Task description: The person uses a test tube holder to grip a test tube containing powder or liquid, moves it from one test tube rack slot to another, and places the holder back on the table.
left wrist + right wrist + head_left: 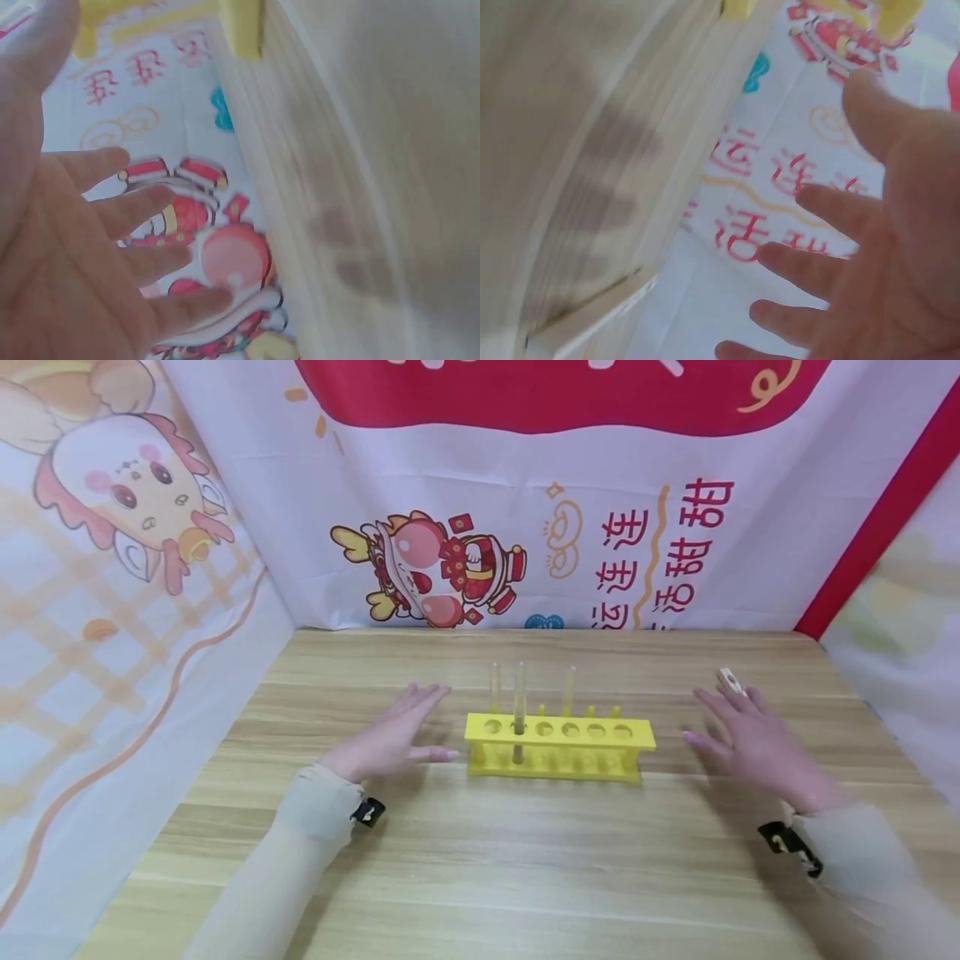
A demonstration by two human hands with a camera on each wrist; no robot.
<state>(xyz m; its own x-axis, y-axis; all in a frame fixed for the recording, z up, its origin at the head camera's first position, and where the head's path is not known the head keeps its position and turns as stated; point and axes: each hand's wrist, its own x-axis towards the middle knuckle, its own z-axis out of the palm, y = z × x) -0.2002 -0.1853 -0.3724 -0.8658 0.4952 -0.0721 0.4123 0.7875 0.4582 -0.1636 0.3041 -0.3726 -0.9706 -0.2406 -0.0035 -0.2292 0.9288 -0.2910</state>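
Observation:
A yellow test tube rack (558, 731) stands on the wooden table between the two hands. One glass test tube (520, 693) stands in a hole of the rack near its left end. Two more clear tubes, a left one (495, 681) and a right one (571, 685), rise along the row of pegs at the back. The left hand (393, 739), fingers spread and holding nothing, is just left of the rack. On the other side the right hand (765, 747) is likewise spread and bare. Beyond its fingers lies a pale wooden clip-like piece (727, 680), partly hidden by them.
A printed cloth (465, 468) with cartoon figures and red characters hangs behind the table's (525, 868) far edge. Another patterned cloth (135, 635) covers the left side. In the right wrist view the wooden piece (592, 319) lies flat on the tabletop.

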